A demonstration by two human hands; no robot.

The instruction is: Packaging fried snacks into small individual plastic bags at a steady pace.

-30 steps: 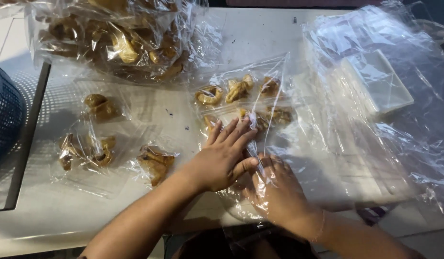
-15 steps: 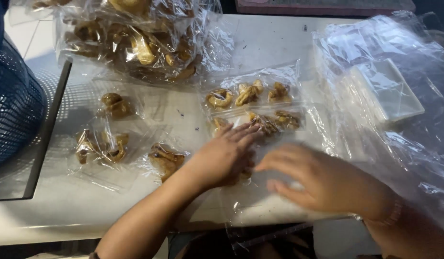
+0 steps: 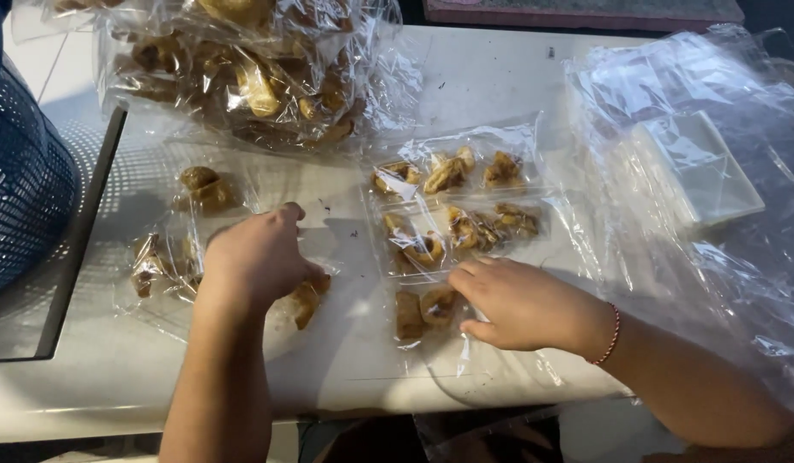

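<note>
**Two hands among bagged pastries**

On the white table (image 3: 500,77), the left hand (image 3: 255,257) is curled loosely over a brown pastry (image 3: 307,296) in a clear bag; whether it grips, I can't tell. The right hand (image 3: 525,304) lies half-open on the compartmented clear pack (image 3: 452,236), fingertips touching two pastry pieces (image 3: 422,310).

Hands: two, left (image 3: 255,257) and right (image 3: 521,304), centre of frame.
Large bags of brown pastries: one (image 3: 242,73), upper left.
Small clear packets with pastries: two (image 3: 452,214), centre; three more (image 3: 199,189), left of centre.
Heaps of empty clear bags: one (image 3: 714,171), right.
Blue mesh baskets: one (image 3: 19,189), left edge.
Red string bracelets: one (image 3: 614,334).
</note>
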